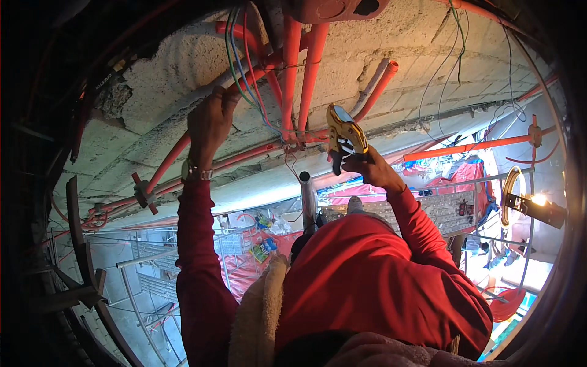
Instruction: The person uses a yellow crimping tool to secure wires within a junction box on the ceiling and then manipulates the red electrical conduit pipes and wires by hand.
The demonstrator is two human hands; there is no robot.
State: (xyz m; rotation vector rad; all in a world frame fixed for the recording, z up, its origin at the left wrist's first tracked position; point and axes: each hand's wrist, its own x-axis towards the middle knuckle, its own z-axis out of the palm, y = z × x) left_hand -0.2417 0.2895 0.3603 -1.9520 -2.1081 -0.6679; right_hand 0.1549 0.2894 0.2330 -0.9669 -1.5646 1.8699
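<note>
My left hand is raised to the concrete surface, its fingers closed round a slanting orange conduit pipe. A watch sits on that wrist. Green, blue and red wires hang just right of the hand. In my right hand is a yellow pipe cutter with dark handles, held upright and apart from the pipes. Two orange conduits run between the cutter and my left hand up to an orange junction box. Another orange pipe with an open end is beyond the cutter.
A metal pole stands upright in front of me. Beyond it lies a perforated scaffold plank. Scaffold rails are at the lower left. A lit work lamp shines at right, below a long orange pipe.
</note>
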